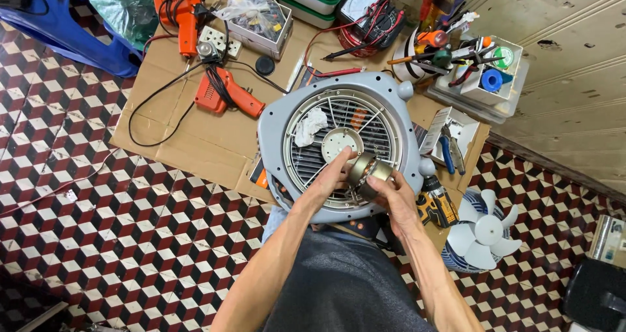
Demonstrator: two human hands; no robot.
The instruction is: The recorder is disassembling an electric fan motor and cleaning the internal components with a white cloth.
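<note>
I see a small round metal motor [369,172], brass-coloured with a shiny band, held in the air just above the lower right part of a grey fan housing [274,120]. My right hand [394,198] wraps around the motor from below and from the right, fingers curled on its side, so that hand is closed on it. My left hand [331,179] comes in from the other side with its fingertips pressed against the motor's left face; the fingers are bent and close together, gripping as well. Under both hands lies the housing's round wire grille [313,161], with a pale disc [342,143] at its centre and a crumpled white rag [310,125] lying on the wires to the left of the disc. The housing rests on a sheet of brown cardboard [195,143] spread over a chequered tile floor [98,228]. On the cardboard, to the left of the housing, lies an orange soldering gun [229,92] with its black cord. To the right of my right hand I see a yellow and black cordless drill [438,205], and beyond it a white fan blade [486,231] on the tiles. Behind the housing stands a tray of screwdrivers and tools [473,68].
</note>
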